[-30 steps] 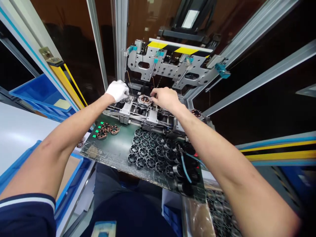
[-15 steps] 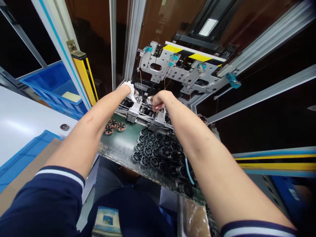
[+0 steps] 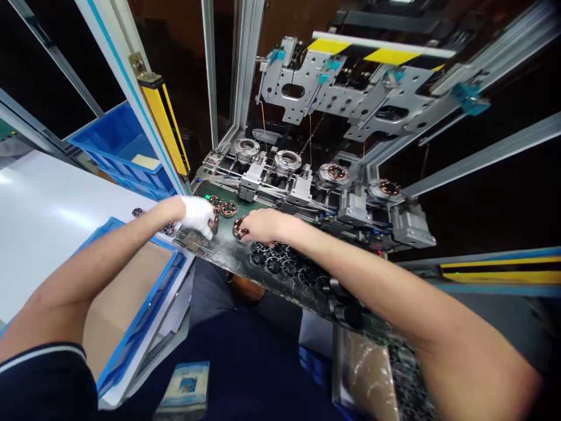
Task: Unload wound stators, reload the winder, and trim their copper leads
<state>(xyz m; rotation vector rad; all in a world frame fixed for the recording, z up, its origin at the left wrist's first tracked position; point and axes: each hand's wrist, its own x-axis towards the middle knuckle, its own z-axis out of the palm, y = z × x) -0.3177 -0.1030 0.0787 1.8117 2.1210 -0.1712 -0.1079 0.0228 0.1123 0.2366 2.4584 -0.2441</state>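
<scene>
Within the curled left grip (image 3: pixel 198 214) sits a dark ring (image 3: pixel 214 224); the right grip (image 3: pixel 262 226) pinches a copper-wound ring (image 3: pixel 238 228).

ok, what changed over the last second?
Left hand and right hand pulled back from the machine to the table. The right now holds a coil; the left, a dark part. The second fixture from left lost its coil. The far-right coil stayed put.
</scene>
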